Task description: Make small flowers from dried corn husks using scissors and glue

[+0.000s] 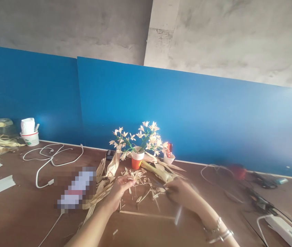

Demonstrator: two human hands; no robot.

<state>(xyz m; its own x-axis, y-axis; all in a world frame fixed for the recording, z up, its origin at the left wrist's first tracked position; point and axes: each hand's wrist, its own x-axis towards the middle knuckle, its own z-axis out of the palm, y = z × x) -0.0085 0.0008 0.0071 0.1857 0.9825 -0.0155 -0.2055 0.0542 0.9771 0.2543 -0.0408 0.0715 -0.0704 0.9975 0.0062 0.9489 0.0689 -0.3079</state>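
My left hand [120, 188] is closed in a pinch, with pale strips of corn husk [135, 175] at its fingertips. Smeared by motion, my right hand [180, 192] is low over the table at the end of a corn husk bundle [158, 171]; a dark shape by its fingers is too blurred to name. Between the hands lie husk scraps [142, 195]. Just behind them, an orange and white paper cup [137, 159] holds a bunch of pale husk-like flowers [152, 139] on green stems.
Dried husks [113, 166] lie left of the cup. A small white cup [169, 158] with a red-handled thing stands to its right. White cables [50, 159] and a pixelated object [76, 190] are on the left, a power strip [287, 230] on the right. A blue partition [187, 113] closes the back.
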